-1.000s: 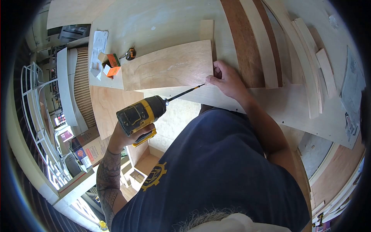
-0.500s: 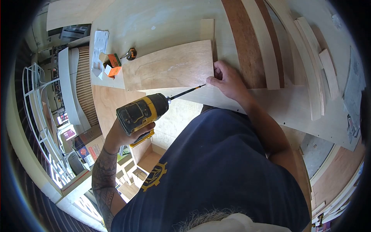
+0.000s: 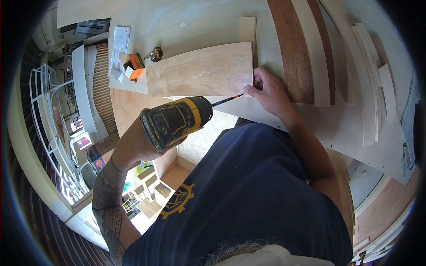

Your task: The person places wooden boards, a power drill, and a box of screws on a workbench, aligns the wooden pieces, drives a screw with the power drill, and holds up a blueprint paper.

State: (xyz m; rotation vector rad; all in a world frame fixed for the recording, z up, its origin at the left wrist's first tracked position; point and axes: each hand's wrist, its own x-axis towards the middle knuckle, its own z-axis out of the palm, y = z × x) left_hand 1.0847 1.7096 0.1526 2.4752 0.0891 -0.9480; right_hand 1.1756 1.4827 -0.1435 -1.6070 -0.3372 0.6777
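My left hand (image 3: 135,139) is wrapped round the grip of a yellow and black power drill (image 3: 177,120), whose long bit points right. The bit's tip reaches the near right corner of a pale curved wooden board (image 3: 199,71), close to my right thumb. My right hand (image 3: 270,92) grips the board's right end with closed fingers; a small item between the fingertips, if any, cannot be made out. Beneath the board, a narrow wood strip (image 3: 247,27) sticks out at its far side.
An orange box (image 3: 135,71), papers (image 3: 120,46) and a tape measure (image 3: 156,54) lie on the bench at the left. Dark and pale curved wood strips (image 3: 320,57) stretch along the right. Below the bench's near edge stands an open wooden compartment (image 3: 176,173).
The drill and my left hand have moved right and slightly up, and the drill body is tilted more level. My right hand stays at the board's end. The whole view has shifted slightly.
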